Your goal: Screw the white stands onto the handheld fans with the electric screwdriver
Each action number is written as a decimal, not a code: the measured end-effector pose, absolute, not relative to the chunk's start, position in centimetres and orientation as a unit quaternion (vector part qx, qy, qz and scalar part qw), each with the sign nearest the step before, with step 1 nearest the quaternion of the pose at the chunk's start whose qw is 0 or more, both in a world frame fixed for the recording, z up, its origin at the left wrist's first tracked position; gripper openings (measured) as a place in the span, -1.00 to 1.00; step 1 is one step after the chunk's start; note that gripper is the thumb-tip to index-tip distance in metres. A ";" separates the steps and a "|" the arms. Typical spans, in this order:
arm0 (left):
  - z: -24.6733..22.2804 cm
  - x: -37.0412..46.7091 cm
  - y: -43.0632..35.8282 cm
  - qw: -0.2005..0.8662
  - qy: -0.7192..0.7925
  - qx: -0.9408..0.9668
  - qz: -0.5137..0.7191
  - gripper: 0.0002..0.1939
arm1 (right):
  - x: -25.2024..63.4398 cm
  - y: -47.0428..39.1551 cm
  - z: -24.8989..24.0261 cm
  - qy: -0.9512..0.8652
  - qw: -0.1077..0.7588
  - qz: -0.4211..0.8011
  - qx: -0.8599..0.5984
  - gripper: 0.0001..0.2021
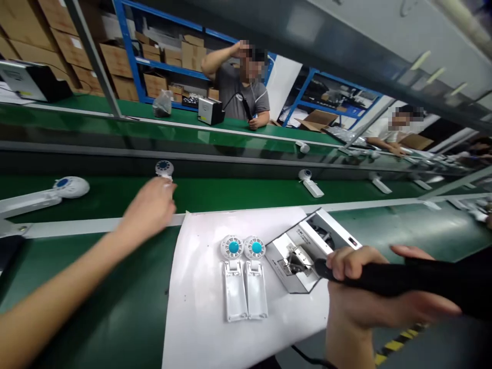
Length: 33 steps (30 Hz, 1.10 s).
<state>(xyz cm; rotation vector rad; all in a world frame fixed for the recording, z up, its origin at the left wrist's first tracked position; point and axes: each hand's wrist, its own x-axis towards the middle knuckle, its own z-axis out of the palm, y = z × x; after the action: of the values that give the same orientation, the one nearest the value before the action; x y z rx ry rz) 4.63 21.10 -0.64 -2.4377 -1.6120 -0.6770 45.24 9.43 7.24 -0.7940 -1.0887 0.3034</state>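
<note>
Over the green belt, my left hand [151, 206] is closed around the lower part of a white handheld fan housing [164, 168], whose round head with a dark centre shows beyond my fingers. My right hand [357, 287] grips a black electric screwdriver [384, 277]. The screwdriver's tip points into the opening of a silver screw feeder [307, 251]. Two more white fan housings lie side by side on the white sheet [200, 307], the left housing [235, 292] and the right housing [256, 292], both with blue round centres.
Further white fan housings lie along the green conveyor belt [230, 195], one at the left [71, 187] and another to the right [311, 184]. Across the line, a person [246, 84] sits by another screw feeder [210, 110]. Overhead runs a grey metal shelf [307, 31].
</note>
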 end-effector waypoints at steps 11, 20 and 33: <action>-2.8 -2.3 23.6 -0.013 -0.568 -0.798 -0.200 -0.33 | 42.3 10.8 4.2 -0.498 0.777 0.157 -0.351 -0.49; -0.2 7.9 11.7 -0.042 -0.375 -0.872 -0.312 -0.82 | 38.6 8.3 4.9 -0.487 0.740 0.319 -0.337 -0.36; -4.7 13.3 3.3 -0.123 -0.163 -0.959 -0.197 -0.88 | 28.6 8.0 4.2 -0.515 0.706 0.425 -0.238 -0.43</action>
<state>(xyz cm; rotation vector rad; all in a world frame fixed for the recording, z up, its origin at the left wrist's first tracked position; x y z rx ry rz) 13.30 3.27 -4.70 -3.2729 -0.5572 -0.6718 28.65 8.03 4.16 -0.5281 -1.1442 0.9438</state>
